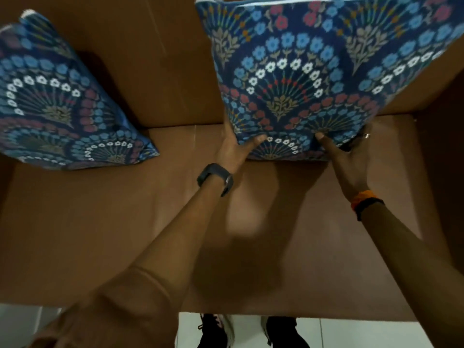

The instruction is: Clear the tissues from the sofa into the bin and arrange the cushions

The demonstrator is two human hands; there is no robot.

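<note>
A blue floral cushion (301, 71) stands upright against the backrest of the brown sofa (125, 209) at the right. My left hand (236, 149) grips its lower left corner, thumb on the front. My right hand (346, 156) grips its lower right edge, thumb on the front and fingers behind. A second cushion (57, 101) with the same pattern leans against the backrest at the left, apart from both hands. No tissues and no bin are in view.
The sofa's right armrest (442, 146) rises beside the held cushion. White floor tiles (351, 332) and my two dark shoes (251, 330) show below the seat's front edge.
</note>
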